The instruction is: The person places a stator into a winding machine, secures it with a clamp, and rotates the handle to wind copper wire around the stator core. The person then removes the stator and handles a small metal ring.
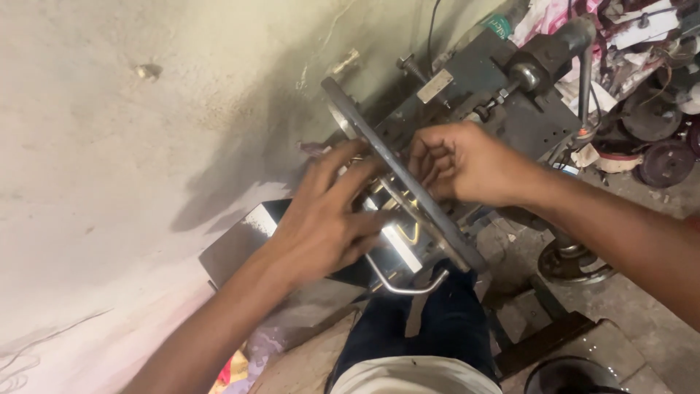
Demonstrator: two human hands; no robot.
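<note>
Workshop wall [109, 146], hands on grey disc [408, 182]

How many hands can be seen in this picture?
2. The left hand rests on the near side of the round metal disc; the right hand grips behind it. No other hands show.

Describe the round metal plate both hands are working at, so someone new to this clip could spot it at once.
Start at the grey machine against the pale wall. At its near end a flat grey metal disc stands on edge, running diagonally between the left hand and the right hand. Unlike the dark wheels lying at the far right, it is thin and seen edge-on.
</note>
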